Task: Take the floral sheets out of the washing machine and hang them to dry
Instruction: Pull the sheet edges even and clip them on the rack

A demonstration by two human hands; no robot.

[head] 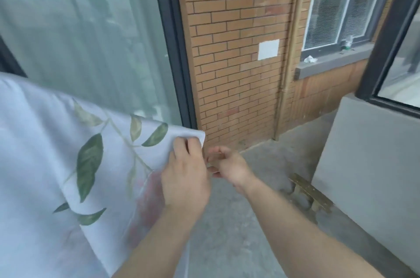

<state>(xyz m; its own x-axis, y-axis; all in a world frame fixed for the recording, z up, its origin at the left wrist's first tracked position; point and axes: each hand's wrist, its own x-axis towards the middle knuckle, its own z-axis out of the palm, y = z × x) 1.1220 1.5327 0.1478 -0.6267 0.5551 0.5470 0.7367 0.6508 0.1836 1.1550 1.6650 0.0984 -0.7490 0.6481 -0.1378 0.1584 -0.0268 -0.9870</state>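
A white sheet (68, 152) printed with green leaves hangs across the left of the head view, draped from somewhere out of frame. My left hand (185, 173) pinches its right corner, fingers curled over the folded edge. My right hand (227, 165) hovers just to the right of that corner, fingers loosely curled, holding nothing that I can see. The washing machine is not in view.
I stand on a concrete balcony floor (238, 221). A glass door with a dark frame (175, 46) is behind the sheet. A brick wall (238, 50) faces me. A grey ledge (368, 152) and a small wooden stool (311, 193) are on the right.
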